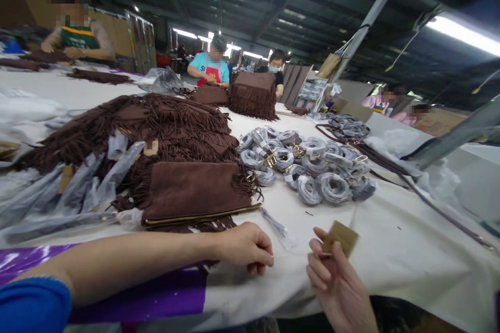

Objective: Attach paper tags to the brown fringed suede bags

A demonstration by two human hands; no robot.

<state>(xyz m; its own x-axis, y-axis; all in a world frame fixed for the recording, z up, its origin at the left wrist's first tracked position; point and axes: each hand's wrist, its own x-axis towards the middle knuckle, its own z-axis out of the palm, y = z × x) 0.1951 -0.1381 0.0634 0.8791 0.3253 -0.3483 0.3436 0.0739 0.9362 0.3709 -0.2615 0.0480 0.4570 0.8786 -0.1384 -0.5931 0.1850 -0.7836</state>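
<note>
Two hands low on a white-covered table (390, 250) | right hand (336, 281) pinches a small brown tag (340, 238) | left hand (246, 247) curled, contents unclear, near brown fringed bag (195, 192) | dim factory hall, strip lights, coworkers (211, 65) behind

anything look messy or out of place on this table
Nothing looks damaged or spilled. The brown fringed bags lie in a loose heap with plastic sleeves strewn beside them. The right hand holds a small tan tag; the left hand rests on the table.
</note>
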